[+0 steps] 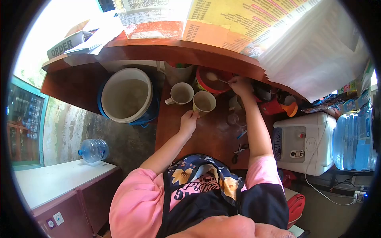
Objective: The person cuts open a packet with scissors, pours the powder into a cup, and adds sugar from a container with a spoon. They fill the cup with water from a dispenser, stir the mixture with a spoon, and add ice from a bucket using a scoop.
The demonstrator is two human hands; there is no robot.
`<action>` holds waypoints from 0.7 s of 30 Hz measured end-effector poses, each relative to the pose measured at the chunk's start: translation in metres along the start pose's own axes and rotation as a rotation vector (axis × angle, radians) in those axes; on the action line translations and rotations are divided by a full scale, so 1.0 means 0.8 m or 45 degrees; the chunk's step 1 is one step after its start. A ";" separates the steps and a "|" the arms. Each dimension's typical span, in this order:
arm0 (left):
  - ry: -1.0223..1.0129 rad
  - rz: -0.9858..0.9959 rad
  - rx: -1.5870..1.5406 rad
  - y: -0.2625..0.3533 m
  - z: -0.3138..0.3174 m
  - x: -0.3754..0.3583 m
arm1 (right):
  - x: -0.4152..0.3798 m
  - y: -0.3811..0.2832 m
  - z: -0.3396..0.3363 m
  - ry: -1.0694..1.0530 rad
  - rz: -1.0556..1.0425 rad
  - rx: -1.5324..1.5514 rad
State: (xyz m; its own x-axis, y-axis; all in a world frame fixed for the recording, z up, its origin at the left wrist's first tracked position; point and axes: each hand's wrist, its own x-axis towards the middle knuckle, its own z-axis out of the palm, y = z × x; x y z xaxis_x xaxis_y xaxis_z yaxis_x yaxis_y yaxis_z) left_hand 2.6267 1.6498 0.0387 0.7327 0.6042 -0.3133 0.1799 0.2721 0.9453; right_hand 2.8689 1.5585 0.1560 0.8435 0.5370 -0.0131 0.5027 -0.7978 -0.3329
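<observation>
- Right now I see my left hand (189, 121) closed around the green mug (204, 102), mid-counter (206, 139) beside the white mug (181, 93)
- my right hand (239, 85) pinches a spoon (216, 78) over the red tub (212, 81) at the counter's far edge
- scissors (239, 152) lie near the front edge

Place: small drinks stall you serve from | Signs: printed price menu (246, 20) above a wooden desk (206, 135) | ORDER sign (65, 45) | mugs (181, 93) | water dispenser (305, 142) | large water bottles (353, 139)
</observation>
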 end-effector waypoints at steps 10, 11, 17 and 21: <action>0.006 -0.079 0.077 0.029 0.001 -0.016 | -0.087 -0.064 -0.073 0.286 -0.447 -0.412; 0.002 -0.112 0.125 0.035 0.001 -0.019 | -0.075 -0.063 -0.060 0.336 -0.423 -0.446; 0.131 0.095 0.138 0.013 0.008 -0.014 | 0.061 -0.029 0.107 0.201 -0.123 -0.376; 0.086 0.074 0.113 0.028 0.003 -0.019 | 0.053 -0.044 0.082 0.006 -0.174 -0.415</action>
State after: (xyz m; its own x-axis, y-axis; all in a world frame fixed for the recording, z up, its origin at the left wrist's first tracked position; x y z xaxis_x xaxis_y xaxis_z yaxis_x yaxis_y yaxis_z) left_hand 2.6213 1.6445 0.0653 0.6981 0.6669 -0.2606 0.1984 0.1696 0.9653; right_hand 2.8745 1.6271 0.1050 0.7645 0.6444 0.0154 0.6446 -0.7644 -0.0130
